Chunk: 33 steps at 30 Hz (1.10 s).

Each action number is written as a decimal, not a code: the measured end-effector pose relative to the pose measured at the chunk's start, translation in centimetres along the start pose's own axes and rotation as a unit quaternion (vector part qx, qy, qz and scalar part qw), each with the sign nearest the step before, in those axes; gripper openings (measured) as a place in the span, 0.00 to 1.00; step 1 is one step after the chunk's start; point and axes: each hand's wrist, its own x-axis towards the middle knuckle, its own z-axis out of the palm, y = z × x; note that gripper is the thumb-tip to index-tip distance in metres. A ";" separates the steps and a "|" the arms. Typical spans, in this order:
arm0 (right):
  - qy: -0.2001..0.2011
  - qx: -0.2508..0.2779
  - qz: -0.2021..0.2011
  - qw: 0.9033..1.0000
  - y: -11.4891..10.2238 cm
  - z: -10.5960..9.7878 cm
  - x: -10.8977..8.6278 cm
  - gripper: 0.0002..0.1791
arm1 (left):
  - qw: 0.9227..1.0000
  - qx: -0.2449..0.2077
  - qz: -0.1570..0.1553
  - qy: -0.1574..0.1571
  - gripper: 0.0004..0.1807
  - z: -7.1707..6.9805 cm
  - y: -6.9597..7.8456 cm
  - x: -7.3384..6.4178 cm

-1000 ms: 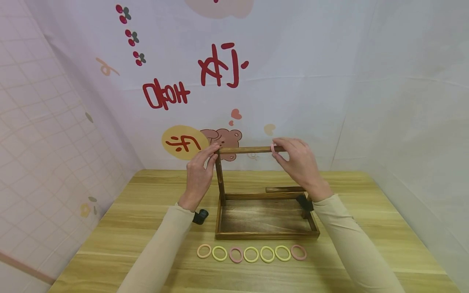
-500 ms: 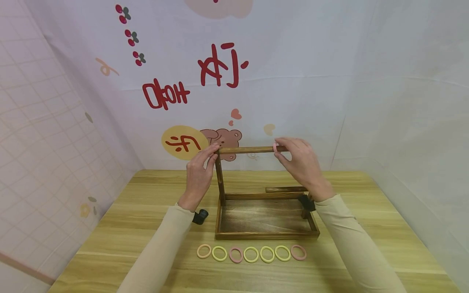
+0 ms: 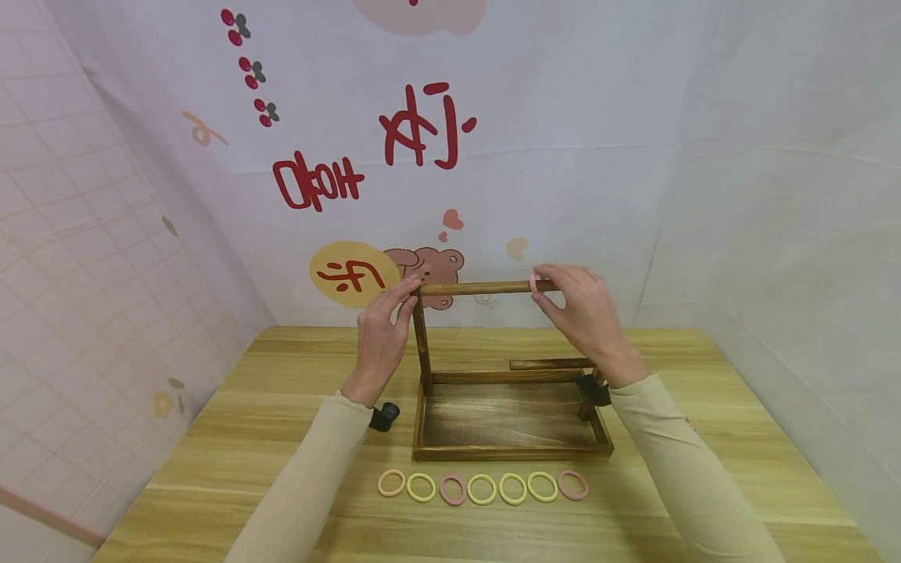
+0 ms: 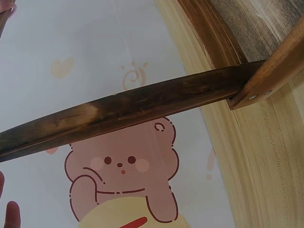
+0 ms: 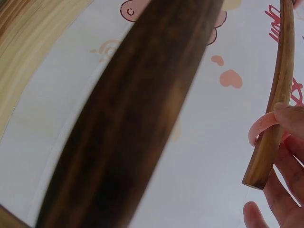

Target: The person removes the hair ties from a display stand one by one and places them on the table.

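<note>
A dark wooden stand has a tray base (image 3: 507, 451), a tall left post (image 3: 423, 344) and an upper bar (image 3: 479, 288) running right from the post's top. My left hand (image 3: 383, 328) grips the corner where bar and post meet, thumb below and fingers above. Near the bar's free end, my right hand (image 3: 580, 309) pinches a small pink ring (image 3: 533, 282) between thumb and fingers. The right wrist view shows this pink ring (image 5: 261, 126) around the bar, a short way in from the cut end. Only fingertips (image 4: 13, 216) of the left hand appear in the left wrist view.
A lower bar (image 3: 549, 363) juts left over the tray's back right, below my right forearm. Several rings lie in a row before the tray, among them an orange ring (image 3: 379, 483), a yellow ring (image 3: 469, 489) and a pink ring (image 3: 560, 482). A printed cloth (image 3: 563, 195) hangs behind.
My right hand and the pink ring have shifted slightly right along the upper bar, toward its free end. The left hand keeps its place; the row of rings is unchanged.
</note>
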 end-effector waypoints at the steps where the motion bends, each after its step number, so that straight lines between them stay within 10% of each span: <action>1: 0.000 0.000 0.000 1.000 0.0 0.0 0.0 0.26 | 1.000 0.000 0.000 -0.001 0.15 0.0 0.0 0.0; 33: -0.007 -0.012 0.019 1.000 1.3 -1.3 -0.8 0.25 | 1.000 -0.002 -0.001 0.002 0.16 0.0 0.0 0.0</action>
